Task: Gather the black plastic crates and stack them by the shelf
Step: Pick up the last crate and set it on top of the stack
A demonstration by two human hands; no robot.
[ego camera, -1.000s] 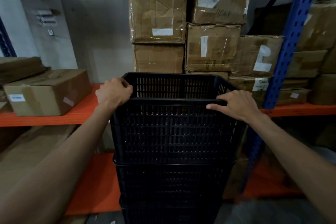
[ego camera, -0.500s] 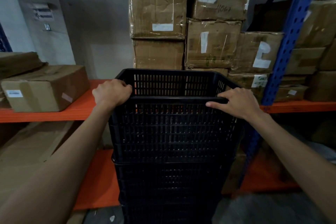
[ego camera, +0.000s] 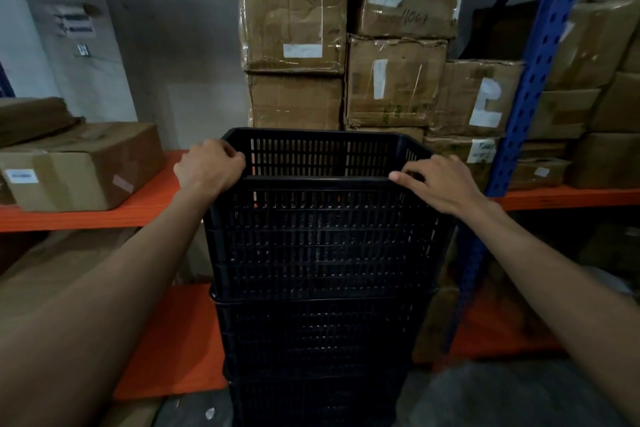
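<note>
**Top crate gripped at both near corners**

We face the shelf [ego camera: 152,208], with the crate stack [ego camera: 311,340] upright just before it. The top crate [ego camera: 322,236] sits dead ahead, long axis across us. Our left hand [ego camera: 207,168] curls over its near-left corner and our right hand [ego camera: 436,184] hooks the near-right rim, equally near

Left of the blue perforated upright [ego camera: 540,80], taped cardboard boxes [ego camera: 294,10] were piled on an orange shelf [ego camera: 86,217]; farther left rose a dim grey wall [ego camera: 166,28] bearing a paper notice [ego camera: 74,24]. More boxes [ego camera: 588,45] sat to its right, and grey floor [ego camera: 502,395] lay at its foot.
</note>
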